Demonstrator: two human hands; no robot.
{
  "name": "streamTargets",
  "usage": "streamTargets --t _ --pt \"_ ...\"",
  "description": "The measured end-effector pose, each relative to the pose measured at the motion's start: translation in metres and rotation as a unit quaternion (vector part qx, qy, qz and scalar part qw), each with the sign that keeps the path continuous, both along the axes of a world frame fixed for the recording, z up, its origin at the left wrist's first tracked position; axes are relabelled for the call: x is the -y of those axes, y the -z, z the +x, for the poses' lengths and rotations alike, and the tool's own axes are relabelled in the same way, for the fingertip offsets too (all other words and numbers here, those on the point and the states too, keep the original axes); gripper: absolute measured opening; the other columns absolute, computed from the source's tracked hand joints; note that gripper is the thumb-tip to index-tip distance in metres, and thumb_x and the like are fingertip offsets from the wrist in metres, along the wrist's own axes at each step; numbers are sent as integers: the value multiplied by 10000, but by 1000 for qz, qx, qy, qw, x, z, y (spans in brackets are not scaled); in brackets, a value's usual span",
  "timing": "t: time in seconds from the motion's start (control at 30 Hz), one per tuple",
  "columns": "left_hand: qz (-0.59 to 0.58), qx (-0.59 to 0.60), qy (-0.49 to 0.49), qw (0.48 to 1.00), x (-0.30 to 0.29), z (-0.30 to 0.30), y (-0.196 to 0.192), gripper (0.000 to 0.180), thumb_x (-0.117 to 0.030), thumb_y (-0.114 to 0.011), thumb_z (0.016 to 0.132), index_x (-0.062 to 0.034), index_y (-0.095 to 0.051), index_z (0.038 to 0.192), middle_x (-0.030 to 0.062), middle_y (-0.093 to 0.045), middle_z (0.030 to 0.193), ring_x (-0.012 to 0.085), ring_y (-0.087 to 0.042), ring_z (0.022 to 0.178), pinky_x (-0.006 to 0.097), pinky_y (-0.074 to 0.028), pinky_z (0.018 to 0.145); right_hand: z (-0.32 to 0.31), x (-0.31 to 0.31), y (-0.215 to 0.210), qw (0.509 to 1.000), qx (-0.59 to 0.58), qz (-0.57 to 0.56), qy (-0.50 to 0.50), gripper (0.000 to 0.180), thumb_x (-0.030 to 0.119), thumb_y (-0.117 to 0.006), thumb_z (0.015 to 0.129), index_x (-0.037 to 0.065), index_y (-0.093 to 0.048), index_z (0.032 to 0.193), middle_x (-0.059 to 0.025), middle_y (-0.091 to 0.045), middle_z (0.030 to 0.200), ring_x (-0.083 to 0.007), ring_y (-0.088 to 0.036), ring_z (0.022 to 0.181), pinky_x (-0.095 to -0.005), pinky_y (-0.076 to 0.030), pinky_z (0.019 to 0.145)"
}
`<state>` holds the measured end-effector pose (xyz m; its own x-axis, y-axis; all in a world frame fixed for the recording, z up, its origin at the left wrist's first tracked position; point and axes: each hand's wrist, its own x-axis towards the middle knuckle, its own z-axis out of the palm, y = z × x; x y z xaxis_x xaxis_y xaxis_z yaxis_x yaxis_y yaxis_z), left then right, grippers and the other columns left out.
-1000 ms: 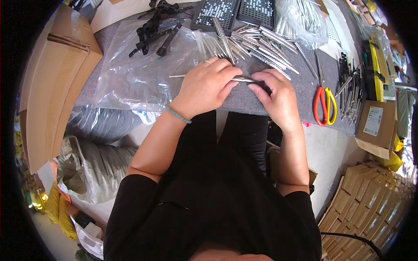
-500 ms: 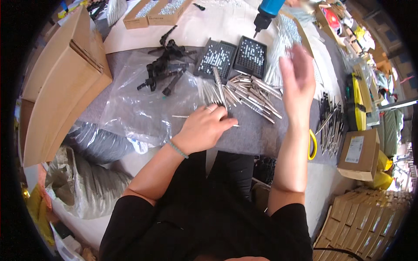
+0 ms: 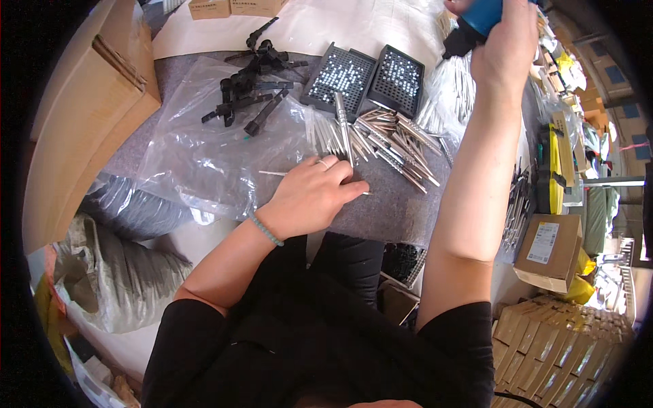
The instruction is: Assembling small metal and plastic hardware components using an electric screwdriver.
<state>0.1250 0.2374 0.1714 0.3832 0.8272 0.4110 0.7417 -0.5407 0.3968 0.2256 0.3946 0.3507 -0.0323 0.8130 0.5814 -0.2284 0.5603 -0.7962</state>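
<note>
Left hand [image 3: 306, 199] near, fingers closed over a thin rod [image 3: 272, 173], one end showing left. Right hand [image 3: 507, 51] far right, wrapped round a blue power tool [image 3: 481, 15]. Metal rods [image 3: 401, 151] heaped between left hand and 2 black trays [image 3: 396, 99]; black fittings [image 3: 233, 97] left, on clear plastic [image 3: 183, 153].

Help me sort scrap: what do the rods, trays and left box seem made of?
Rods: probably steel, polished; they gleam silver. Trays: plastic or coated metal, black, with rows of holes; the look leaves it open. Left box: cardboard, matte brown, creased at folds.
</note>
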Motion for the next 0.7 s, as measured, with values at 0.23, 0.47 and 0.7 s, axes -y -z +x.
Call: streamTargets --t 0.23,0.47,0.7 --pt "-5 8 12 1000 -1 2 -2 259 -92 -596 705 -139 -647 955 24 -523 835 207 -526 821 322 -435 705 12 -3 -4 1000 -25 17 -2 322 362 -556 880 45 -536 934 -23 -535 666 -104 -502 523 -209 -415 490" --pt "11 10 10 1000 -5 2 1 252 -104 -540 731 -154 -644 955 2 -508 799 175 -501 804 298 -392 673 23 -22 8 950 -156 -82 -256 342 415 -492 903 74 -502 898 -41 -547 706 -119 -514 531 -219 -427 484" --pt "-9 8 9 1000 -2 1 -1 274 -100 -605 695 -143 -650 962 16 -522 832 197 -522 816 312 -423 694 21 -35 30 999 45 -2 -26 347 351 -572 860 36 -491 980 -62 -558 722 -142 -545 540 -251 -452 463"
